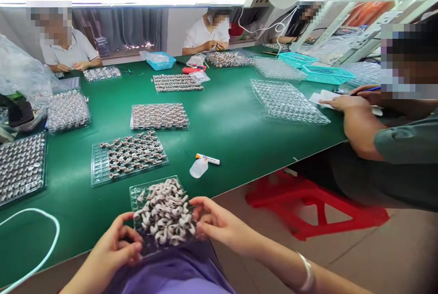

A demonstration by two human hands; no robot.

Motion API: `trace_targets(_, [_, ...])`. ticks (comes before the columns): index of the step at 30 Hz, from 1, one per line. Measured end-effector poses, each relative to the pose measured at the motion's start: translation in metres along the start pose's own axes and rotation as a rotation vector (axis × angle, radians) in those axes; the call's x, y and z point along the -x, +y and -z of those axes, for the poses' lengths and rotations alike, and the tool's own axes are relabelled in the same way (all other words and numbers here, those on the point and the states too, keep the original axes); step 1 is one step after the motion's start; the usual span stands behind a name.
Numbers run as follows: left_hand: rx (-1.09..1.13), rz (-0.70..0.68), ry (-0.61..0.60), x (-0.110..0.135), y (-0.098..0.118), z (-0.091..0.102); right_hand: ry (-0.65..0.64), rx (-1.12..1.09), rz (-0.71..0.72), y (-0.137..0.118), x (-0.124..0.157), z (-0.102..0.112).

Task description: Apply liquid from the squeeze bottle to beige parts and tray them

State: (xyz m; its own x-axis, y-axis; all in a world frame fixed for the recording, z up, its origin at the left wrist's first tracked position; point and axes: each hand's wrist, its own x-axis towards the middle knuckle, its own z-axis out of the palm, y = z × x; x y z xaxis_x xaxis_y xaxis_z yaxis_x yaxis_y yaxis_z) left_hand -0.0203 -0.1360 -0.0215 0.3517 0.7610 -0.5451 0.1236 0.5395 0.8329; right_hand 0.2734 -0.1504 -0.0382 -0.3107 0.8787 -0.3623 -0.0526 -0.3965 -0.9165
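Observation:
A clear plastic tray (137, 192) heaped with small white and brown parts (166, 214) rests at the near edge of the green table (232, 120), partly over my lap. My left hand (111, 250) curls at the tray's near left corner, fingers pinched together on something too small to make out. My right hand (214, 221) is at the tray's right side, fingers bent and touching the parts there. A silver bangle (308, 275) sits on my right wrist.
Several more trays of parts (128, 156) lie across the table, with a small white bottle (199, 167) and a tube (208, 159). A person on the right leans an arm (359, 125) on the table. Other people sit at the far side. A red stool (308, 207) stands below.

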Motion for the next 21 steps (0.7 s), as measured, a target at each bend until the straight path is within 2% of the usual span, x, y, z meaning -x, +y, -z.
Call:
trace_targets(3, [-0.061, 0.007, 0.086, 0.007, -0.001, 0.034, -0.092, 0.070, 0.022, 0.003, -0.031, -0.018])
trace_targets(7, [-0.242, 0.010, 0.134, 0.007, 0.004, 0.054, -0.105, 0.221, 0.038, -0.002, -0.052, -0.029])
trace_targets(12, [-0.412, 0.037, 0.201, 0.000, 0.013, 0.059, -0.077, 0.405, 0.047, -0.013, -0.058, -0.032])
trace_targets(16, [-0.471, 0.031, 0.241, -0.002, 0.016, 0.060, -0.057, 0.551, 0.124, -0.015, -0.061, -0.033])
trace_targets(21, [-0.569, 0.017, 0.313, -0.001, 0.017, 0.063, -0.080, 0.623, 0.150, -0.020, -0.065, -0.036])
